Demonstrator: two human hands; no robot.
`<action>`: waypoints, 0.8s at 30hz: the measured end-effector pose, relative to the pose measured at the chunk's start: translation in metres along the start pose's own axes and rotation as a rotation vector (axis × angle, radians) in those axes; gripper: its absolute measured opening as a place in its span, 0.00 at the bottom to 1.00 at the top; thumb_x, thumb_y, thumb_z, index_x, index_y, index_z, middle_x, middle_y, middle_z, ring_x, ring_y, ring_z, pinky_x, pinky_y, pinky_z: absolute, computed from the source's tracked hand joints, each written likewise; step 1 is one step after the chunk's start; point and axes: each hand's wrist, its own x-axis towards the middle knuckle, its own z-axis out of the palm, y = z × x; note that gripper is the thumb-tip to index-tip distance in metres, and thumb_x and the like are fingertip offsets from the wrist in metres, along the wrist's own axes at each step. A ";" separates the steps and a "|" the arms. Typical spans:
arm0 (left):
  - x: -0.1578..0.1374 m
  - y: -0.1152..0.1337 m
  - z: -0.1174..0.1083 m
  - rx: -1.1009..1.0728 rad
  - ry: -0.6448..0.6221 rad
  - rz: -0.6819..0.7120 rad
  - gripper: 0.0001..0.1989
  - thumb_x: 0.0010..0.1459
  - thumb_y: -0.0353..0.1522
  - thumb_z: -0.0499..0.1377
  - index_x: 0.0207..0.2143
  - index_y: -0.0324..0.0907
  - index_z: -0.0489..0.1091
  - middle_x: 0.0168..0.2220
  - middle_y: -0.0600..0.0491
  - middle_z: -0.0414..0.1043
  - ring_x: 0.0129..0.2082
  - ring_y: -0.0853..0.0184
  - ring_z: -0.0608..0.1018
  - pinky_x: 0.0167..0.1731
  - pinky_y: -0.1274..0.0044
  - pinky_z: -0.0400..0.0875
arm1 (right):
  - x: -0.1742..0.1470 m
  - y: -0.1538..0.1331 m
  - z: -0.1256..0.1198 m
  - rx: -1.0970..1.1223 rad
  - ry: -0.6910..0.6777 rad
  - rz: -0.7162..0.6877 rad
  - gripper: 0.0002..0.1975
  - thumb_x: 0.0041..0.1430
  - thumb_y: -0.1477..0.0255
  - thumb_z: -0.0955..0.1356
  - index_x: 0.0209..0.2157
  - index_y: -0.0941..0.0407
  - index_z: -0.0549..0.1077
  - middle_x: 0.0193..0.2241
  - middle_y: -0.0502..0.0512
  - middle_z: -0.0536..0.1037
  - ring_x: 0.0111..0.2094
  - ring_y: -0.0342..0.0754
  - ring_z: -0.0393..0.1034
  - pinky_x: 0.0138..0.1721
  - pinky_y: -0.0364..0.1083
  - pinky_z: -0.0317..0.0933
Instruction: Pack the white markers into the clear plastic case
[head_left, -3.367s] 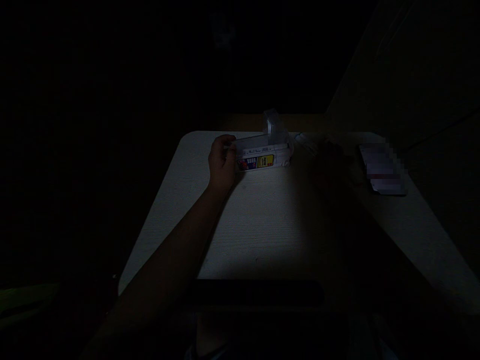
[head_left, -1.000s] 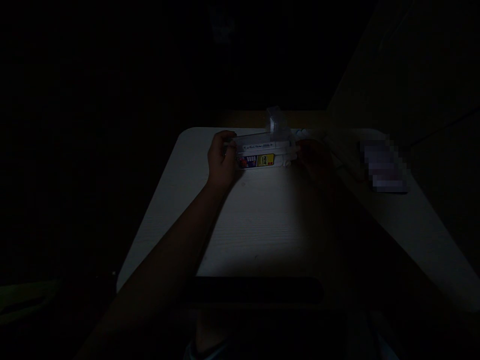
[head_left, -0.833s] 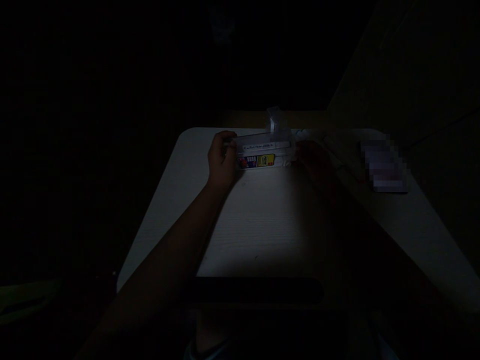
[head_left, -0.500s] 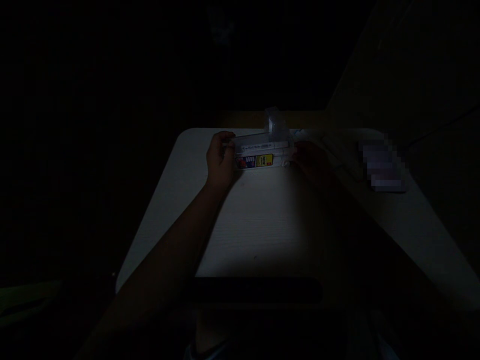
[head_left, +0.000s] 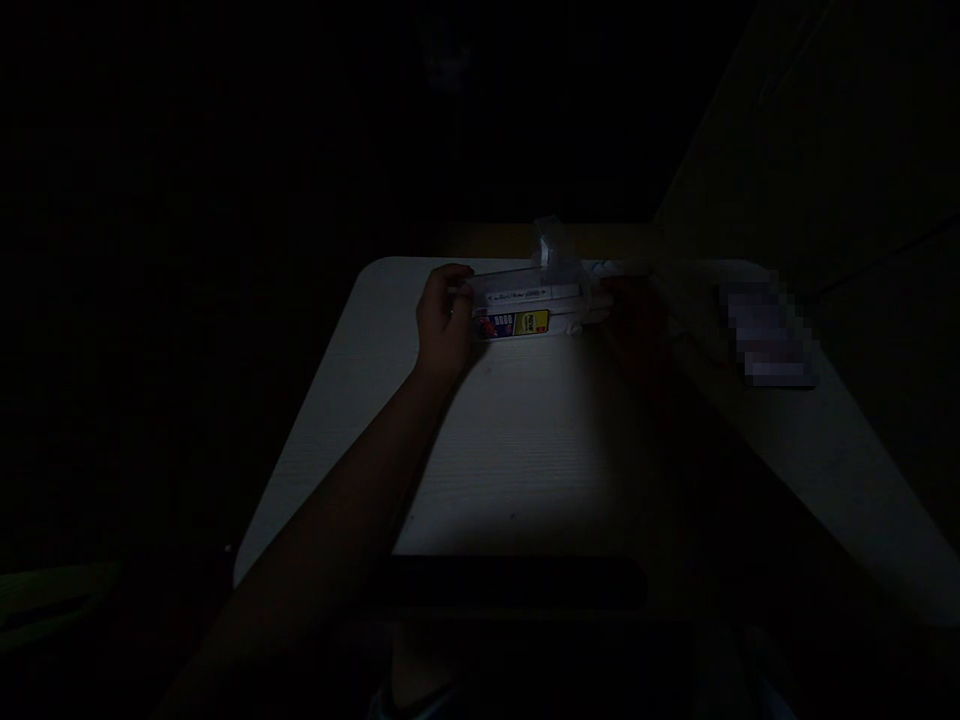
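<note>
A clear plastic case (head_left: 491,282) with a colourful label (head_left: 511,323) lies at the far side of the table, its lid flap (head_left: 553,243) standing up at the right end. Inside it shows a white marker (head_left: 525,295) with print along its side. My left hand (head_left: 444,320) is closed round the case's left end. At the open right end, pale marker ends (head_left: 597,312) stick out, and my right hand (head_left: 634,315) has its fingers closed on one. Deep shadow hides most of that hand.
The pale table (head_left: 510,430) has rounded far corners and a dark front edge (head_left: 510,582). On the right lies a pixelated phone-like object (head_left: 769,335). Between it and my right hand is a faint clear item (head_left: 690,310). The surroundings are almost black.
My right hand has moved slightly right, away from the case, and pale marker ends now protrude from the opening. My left hand keeps its hold on the case.
</note>
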 end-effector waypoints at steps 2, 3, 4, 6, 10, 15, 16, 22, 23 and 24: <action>0.000 -0.001 0.000 0.002 -0.001 -0.014 0.25 0.60 0.55 0.52 0.43 0.45 0.70 0.43 0.50 0.74 0.43 0.64 0.76 0.45 0.73 0.72 | -0.003 -0.008 -0.001 -0.120 -0.056 -0.112 0.28 0.47 0.72 0.64 0.52 0.61 0.70 0.54 0.63 0.70 0.58 0.55 0.61 0.65 0.57 0.52; -0.001 -0.001 0.001 0.003 -0.004 -0.019 0.24 0.61 0.54 0.52 0.44 0.45 0.70 0.44 0.50 0.74 0.44 0.64 0.76 0.45 0.72 0.72 | -0.004 -0.012 -0.001 -0.209 -0.102 -0.166 0.30 0.47 0.72 0.64 0.54 0.62 0.69 0.56 0.64 0.68 0.60 0.56 0.59 0.66 0.58 0.50; -0.001 -0.001 0.001 0.005 -0.007 -0.020 0.24 0.61 0.54 0.52 0.44 0.46 0.69 0.44 0.50 0.73 0.44 0.64 0.76 0.46 0.72 0.72 | -0.005 -0.016 0.000 -0.308 -0.154 -0.206 0.31 0.49 0.72 0.63 0.57 0.62 0.67 0.58 0.65 0.67 0.61 0.57 0.58 0.66 0.58 0.49; -0.001 -0.001 0.001 0.010 -0.013 -0.014 0.23 0.62 0.54 0.51 0.44 0.46 0.69 0.44 0.50 0.73 0.44 0.64 0.77 0.47 0.71 0.72 | -0.007 -0.022 0.001 -0.479 -0.238 -0.237 0.32 0.53 0.71 0.62 0.60 0.64 0.63 0.60 0.67 0.64 0.62 0.58 0.57 0.65 0.59 0.50; -0.001 0.000 0.000 0.017 -0.014 -0.007 0.24 0.61 0.54 0.51 0.43 0.46 0.69 0.44 0.50 0.73 0.44 0.64 0.77 0.48 0.70 0.72 | -0.009 -0.028 0.002 -0.580 -0.267 -0.219 0.31 0.55 0.70 0.60 0.61 0.64 0.62 0.61 0.67 0.63 0.62 0.58 0.57 0.64 0.57 0.53; -0.001 0.003 0.001 0.013 0.002 -0.020 0.24 0.61 0.55 0.51 0.43 0.46 0.70 0.42 0.51 0.74 0.42 0.64 0.77 0.46 0.71 0.73 | -0.007 -0.035 0.000 -0.667 -0.315 -0.179 0.27 0.57 0.73 0.59 0.59 0.64 0.65 0.60 0.68 0.62 0.60 0.59 0.58 0.63 0.58 0.53; -0.001 0.004 0.001 0.016 0.001 -0.019 0.24 0.60 0.55 0.52 0.43 0.46 0.70 0.42 0.51 0.74 0.41 0.64 0.77 0.45 0.71 0.73 | -0.006 -0.036 -0.001 -0.682 -0.322 -0.166 0.27 0.58 0.74 0.58 0.59 0.64 0.65 0.60 0.68 0.62 0.60 0.59 0.58 0.62 0.58 0.54; 0.000 0.002 0.000 0.011 -0.012 -0.015 0.25 0.60 0.56 0.52 0.43 0.46 0.70 0.42 0.51 0.73 0.42 0.64 0.76 0.46 0.70 0.72 | -0.006 -0.035 -0.001 -0.689 -0.294 -0.151 0.25 0.58 0.73 0.59 0.57 0.62 0.67 0.53 0.68 0.69 0.54 0.61 0.61 0.56 0.61 0.57; 0.000 0.001 0.000 0.012 -0.013 -0.016 0.25 0.60 0.55 0.51 0.43 0.46 0.70 0.42 0.51 0.73 0.43 0.64 0.76 0.46 0.70 0.72 | -0.007 -0.034 -0.001 -0.683 -0.276 -0.144 0.25 0.57 0.73 0.59 0.56 0.62 0.68 0.52 0.68 0.70 0.53 0.61 0.62 0.56 0.62 0.56; 0.000 0.001 0.000 0.015 -0.012 -0.016 0.25 0.60 0.55 0.51 0.43 0.46 0.70 0.43 0.51 0.73 0.43 0.64 0.76 0.47 0.70 0.72 | -0.007 -0.032 -0.001 -0.677 -0.257 -0.132 0.25 0.57 0.73 0.59 0.56 0.61 0.68 0.51 0.68 0.70 0.52 0.61 0.62 0.56 0.62 0.56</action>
